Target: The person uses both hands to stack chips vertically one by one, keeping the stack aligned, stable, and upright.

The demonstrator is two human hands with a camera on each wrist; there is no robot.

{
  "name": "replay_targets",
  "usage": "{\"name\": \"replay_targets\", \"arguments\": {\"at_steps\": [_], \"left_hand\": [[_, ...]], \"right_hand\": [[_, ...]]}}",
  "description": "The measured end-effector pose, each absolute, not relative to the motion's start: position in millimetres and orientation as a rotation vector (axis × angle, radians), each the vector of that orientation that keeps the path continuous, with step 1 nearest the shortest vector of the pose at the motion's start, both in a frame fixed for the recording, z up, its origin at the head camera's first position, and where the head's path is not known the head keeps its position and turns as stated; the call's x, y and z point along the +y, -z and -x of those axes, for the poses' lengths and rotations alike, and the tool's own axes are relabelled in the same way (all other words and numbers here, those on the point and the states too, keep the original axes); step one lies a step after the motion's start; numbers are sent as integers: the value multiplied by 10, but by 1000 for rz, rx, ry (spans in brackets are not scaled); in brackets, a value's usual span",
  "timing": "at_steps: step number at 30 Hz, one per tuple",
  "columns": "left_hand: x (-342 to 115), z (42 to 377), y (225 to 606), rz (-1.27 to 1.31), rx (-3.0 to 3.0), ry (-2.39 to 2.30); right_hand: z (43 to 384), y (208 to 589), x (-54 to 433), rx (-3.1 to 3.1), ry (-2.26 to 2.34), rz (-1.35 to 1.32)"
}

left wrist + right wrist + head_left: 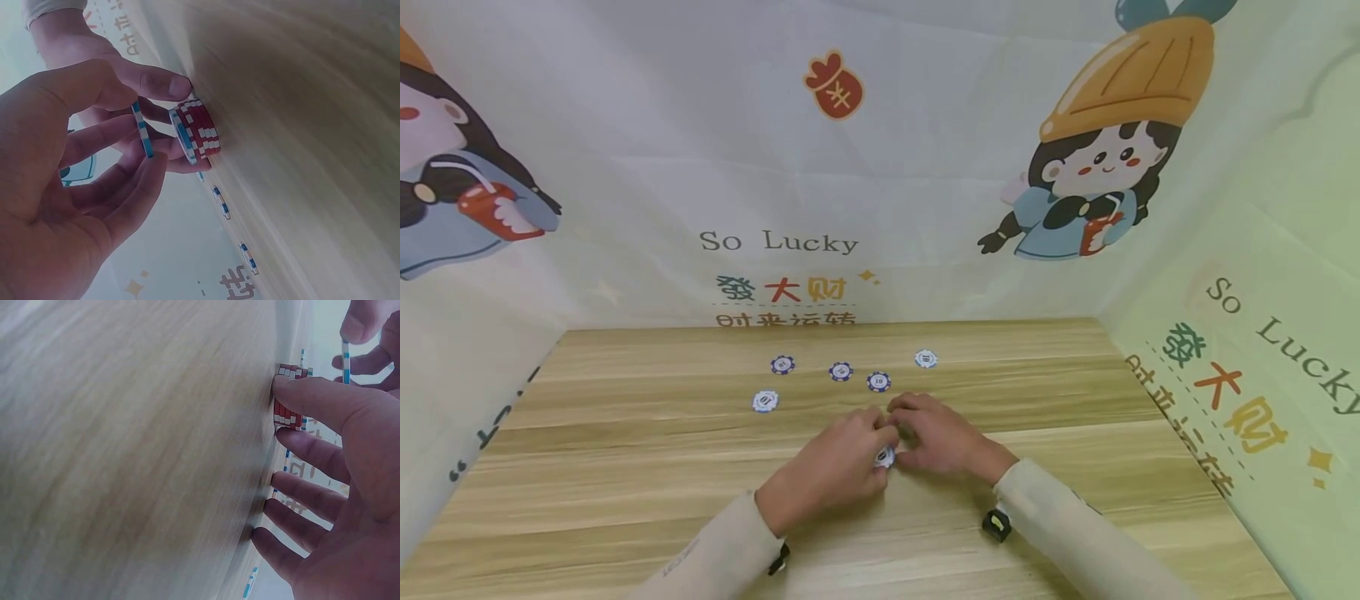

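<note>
In the middle of the worktop [647, 467], just in front of the person: short stack of red-and-white chips [204, 132], light blue chip [182, 135] on top, standing upright. One more light blue-and-white chip [142, 129] held above it, apart from the stack, face roughly parallel to the top. Likely kept level so it squares with the pile.

Left hand [835, 467]: fingers narrow, chip pinched by its rim between thumb and fingertips. Faces left clear; reads as an edge grip for fine placing.

Right hand [936, 433]: thumb one side of the stack, index finger the other, holding it between them. Other three fingers [312, 495] spread apart, tips down near the worktop. My read: it's a fence, so a nudge from above doesn't shear the pile.

Beyond the hands, five loose chips lie flat and separate: three dark blue, e.g. the middle one [841, 372], and two paler, one far left [766, 401], one far right [927, 358]. Spacing probably makes each easy to pick singly; all within reach, none blocking the stack.

Further out, printed cloth [925, 183] walls the worktop on three sides, maybe to screen the room off.
</note>
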State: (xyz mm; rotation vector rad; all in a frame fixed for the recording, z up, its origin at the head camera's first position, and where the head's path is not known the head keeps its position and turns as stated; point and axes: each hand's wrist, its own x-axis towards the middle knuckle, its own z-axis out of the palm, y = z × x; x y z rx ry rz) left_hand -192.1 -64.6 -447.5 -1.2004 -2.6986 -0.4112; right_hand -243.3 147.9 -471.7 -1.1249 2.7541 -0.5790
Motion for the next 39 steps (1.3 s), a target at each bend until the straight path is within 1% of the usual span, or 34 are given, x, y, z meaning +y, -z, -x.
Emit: {"name": "replay_targets", "arguments": {"at_steps": [17,39], "left_hand": [[-661,2071,4565,1168,-2696,461],[-654,2094,4624,1138,-2708,457]], "right_hand": [[2433,4701,1469,2759,570,1141],[2414,4696,1466,2760,556,1144]]}}
